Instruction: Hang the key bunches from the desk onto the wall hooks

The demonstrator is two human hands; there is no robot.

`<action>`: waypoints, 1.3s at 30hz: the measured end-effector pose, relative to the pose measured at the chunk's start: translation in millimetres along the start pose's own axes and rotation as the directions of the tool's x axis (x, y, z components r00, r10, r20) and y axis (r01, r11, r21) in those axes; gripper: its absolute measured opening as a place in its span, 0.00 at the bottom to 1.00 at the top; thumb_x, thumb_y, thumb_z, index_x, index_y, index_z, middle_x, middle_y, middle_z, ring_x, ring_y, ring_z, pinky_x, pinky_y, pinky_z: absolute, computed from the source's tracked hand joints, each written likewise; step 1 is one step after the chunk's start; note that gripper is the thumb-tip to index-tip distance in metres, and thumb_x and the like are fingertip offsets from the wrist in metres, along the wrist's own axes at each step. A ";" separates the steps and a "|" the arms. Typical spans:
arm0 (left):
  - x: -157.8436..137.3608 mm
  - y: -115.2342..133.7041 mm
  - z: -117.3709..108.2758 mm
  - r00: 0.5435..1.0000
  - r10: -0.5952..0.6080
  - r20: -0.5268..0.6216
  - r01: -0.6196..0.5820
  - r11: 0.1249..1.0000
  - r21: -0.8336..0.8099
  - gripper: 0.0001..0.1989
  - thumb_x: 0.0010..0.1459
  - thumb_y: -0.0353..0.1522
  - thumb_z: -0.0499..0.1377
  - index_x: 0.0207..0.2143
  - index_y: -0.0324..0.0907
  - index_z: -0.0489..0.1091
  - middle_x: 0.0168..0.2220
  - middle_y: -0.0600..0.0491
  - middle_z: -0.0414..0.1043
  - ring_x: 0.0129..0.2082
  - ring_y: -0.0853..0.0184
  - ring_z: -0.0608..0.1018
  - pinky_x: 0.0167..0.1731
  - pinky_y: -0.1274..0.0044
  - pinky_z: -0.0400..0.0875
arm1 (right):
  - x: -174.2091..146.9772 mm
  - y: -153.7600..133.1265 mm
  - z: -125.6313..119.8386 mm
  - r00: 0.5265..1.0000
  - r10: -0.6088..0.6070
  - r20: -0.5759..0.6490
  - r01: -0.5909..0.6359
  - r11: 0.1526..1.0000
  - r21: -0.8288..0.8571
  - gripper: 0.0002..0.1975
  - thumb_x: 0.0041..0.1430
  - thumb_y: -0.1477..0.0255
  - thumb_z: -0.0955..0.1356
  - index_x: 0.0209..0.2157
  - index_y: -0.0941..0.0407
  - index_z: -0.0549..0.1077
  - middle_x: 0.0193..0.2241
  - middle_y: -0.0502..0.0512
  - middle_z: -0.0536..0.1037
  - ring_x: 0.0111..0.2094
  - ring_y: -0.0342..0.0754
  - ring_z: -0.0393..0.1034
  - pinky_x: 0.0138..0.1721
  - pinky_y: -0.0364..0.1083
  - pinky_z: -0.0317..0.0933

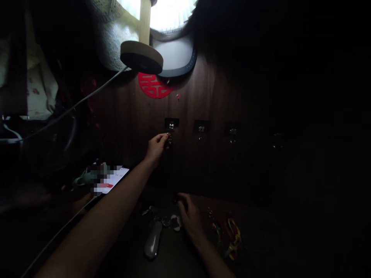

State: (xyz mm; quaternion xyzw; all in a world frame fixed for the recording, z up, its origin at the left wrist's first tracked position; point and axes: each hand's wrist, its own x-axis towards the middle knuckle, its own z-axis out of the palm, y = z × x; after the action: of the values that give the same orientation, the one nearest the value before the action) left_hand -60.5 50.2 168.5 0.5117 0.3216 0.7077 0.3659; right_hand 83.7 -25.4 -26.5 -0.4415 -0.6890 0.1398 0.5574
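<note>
My left hand (157, 147) reaches to the dark wooden panel, thumb and fingertips pinched on a small shiny thing just below a hook with a black backing (172, 124). Shadow hides what that thing is. Lower down, my right hand (191, 218) rests over the dark surface with curled fingers. At its fingertips is a small dark round thing (175, 199), too dim to name. Close to its left lie a bunch of keys (150, 211) with a ring, a white flower-shaped piece (176, 222) and a grey rounded fob (153, 240).
More hooks (201, 126) line the panel rightward. Colourful cords (233, 239) lie at right. A lit phone (114, 180) with a cable is at left. Above are a bright lamp (171, 15), a wooden round-based stand (142, 57), a cap (176, 58) and a red paper cutout (155, 87).
</note>
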 end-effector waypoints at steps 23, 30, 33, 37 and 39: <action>-15.3 -32.9 -19.7 0.978 -0.100 -0.183 0.137 0.970 0.201 0.10 0.48 0.33 0.56 0.35 0.40 0.69 0.32 0.53 0.73 0.27 0.72 0.74 0.22 0.83 0.63 | 0.6 -2.1 -1.3 0.998 -0.050 0.040 0.051 0.998 -0.044 0.12 0.56 0.73 0.59 0.41 0.54 0.68 0.36 0.52 0.77 0.38 0.45 0.72 0.38 0.41 0.63; -68.6 -59.3 -72.7 0.959 -0.180 -0.217 0.230 0.945 0.233 0.12 0.45 0.33 0.58 0.35 0.41 0.69 0.30 0.54 0.73 0.27 0.71 0.75 0.25 0.82 0.65 | 0.2 -2.2 0.1 0.997 -0.040 0.071 0.044 0.997 -0.060 0.12 0.56 0.73 0.59 0.41 0.55 0.68 0.37 0.53 0.77 0.38 0.45 0.72 0.38 0.42 0.63; -90.7 -76.0 -95.9 0.964 -0.144 -0.225 0.209 0.932 0.296 0.11 0.45 0.34 0.58 0.34 0.41 0.69 0.28 0.55 0.72 0.28 0.69 0.75 0.27 0.80 0.66 | 0.5 -2.6 0.5 0.996 -0.044 0.075 0.049 0.997 -0.067 0.12 0.56 0.72 0.59 0.40 0.55 0.68 0.36 0.53 0.77 0.38 0.45 0.71 0.38 0.42 0.63; -110.8 -97.2 -118.5 0.971 -0.115 -0.210 0.192 0.898 0.397 0.09 0.44 0.33 0.58 0.32 0.42 0.70 0.26 0.55 0.71 0.27 0.67 0.74 0.28 0.77 0.66 | 1.6 -3.6 -0.6 0.994 -0.039 0.102 0.047 0.996 -0.078 0.12 0.56 0.72 0.58 0.41 0.55 0.68 0.37 0.53 0.76 0.39 0.46 0.71 0.39 0.43 0.62; -116.3 -103.3 -124.8 0.983 -0.100 -0.154 0.161 0.871 0.465 0.08 0.45 0.32 0.58 0.32 0.44 0.70 0.28 0.55 0.73 0.30 0.65 0.74 0.32 0.76 0.67 | 2.0 -4.1 -1.4 0.993 -0.033 0.109 0.043 0.995 -0.087 0.13 0.57 0.73 0.58 0.42 0.54 0.68 0.38 0.53 0.76 0.39 0.46 0.71 0.40 0.44 0.62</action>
State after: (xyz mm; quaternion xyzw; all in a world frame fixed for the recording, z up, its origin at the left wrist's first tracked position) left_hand -136.4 -4.1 -7.7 0.5173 0.5414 0.6115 0.2555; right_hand 83.1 -26.6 -22.0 -0.4446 -0.7320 0.1218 0.5017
